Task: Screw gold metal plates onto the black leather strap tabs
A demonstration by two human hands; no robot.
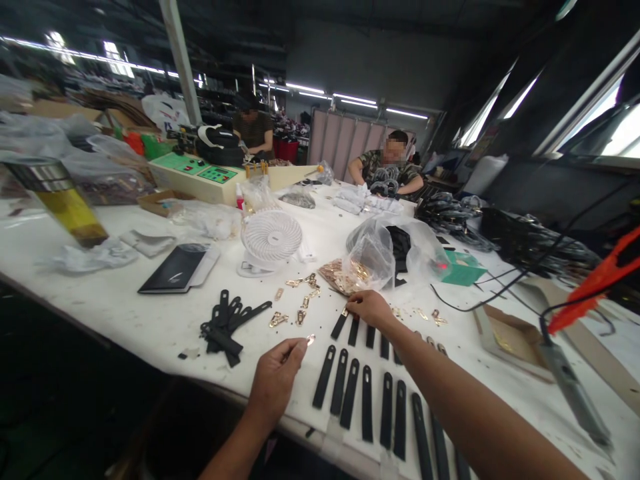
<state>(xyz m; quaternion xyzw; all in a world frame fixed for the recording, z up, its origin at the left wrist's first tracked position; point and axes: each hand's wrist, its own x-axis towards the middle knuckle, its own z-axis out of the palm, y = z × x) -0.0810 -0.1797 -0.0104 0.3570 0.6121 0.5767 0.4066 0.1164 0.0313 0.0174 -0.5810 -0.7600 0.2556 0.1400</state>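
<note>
My left hand [277,375] hovers over the near edge of the white table [150,320], its thumb and forefinger pinched on a small shiny metal clip [311,340]. My right hand [369,308] reaches further out, fingers curled down onto a gold clip at the top end of a black strap [339,326]. Several black straps [367,400] lie side by side in rows below both hands. Loose gold clips [300,300] are scattered just beyond, beside a clear plastic bag [373,257] holding more of them.
A pile of black straps [227,327] lies left of my hands. A small white fan [270,240], a black pouch [175,269], a drink bottle [65,200], a green-panelled machine [200,175] and a cardboard box [505,330] stand around. Two people sit at the far side.
</note>
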